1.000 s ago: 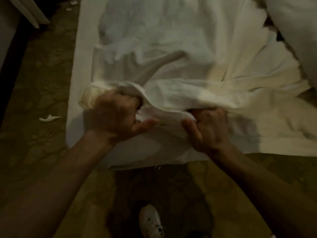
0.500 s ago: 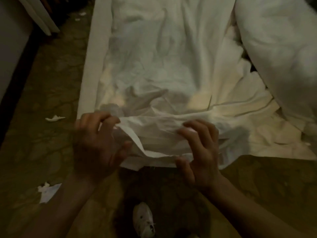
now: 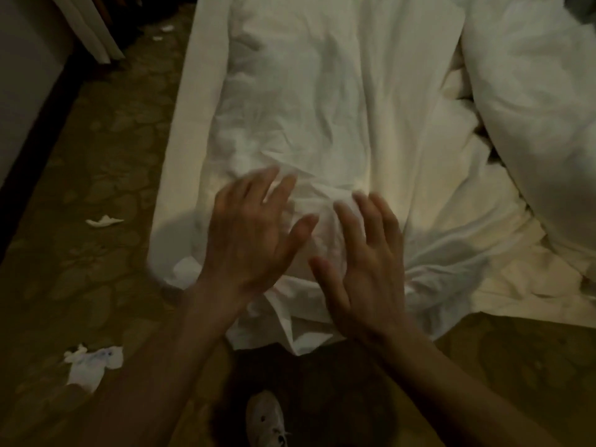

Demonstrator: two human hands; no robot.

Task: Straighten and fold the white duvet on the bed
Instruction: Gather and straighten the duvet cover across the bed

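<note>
Both bare forearms reach forward side by side. The left hand (image 3: 254, 233) and the right hand (image 3: 364, 269) are spread flat, palms down, fingers (image 3: 383, 217) straight and splayed, thumbs pointing inward.

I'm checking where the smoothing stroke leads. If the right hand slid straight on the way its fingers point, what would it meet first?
Probably only more wrinkled duvet: the right hand points up the bed, and nothing else shows in that line, though depth is unclear.

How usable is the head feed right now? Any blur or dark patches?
Head view: dim, warm light; left hand fingertips smeared by motion blur, right hand sharper; duvet readable, its creases soft; floor murky; wide-angle bending at the edges.
</note>
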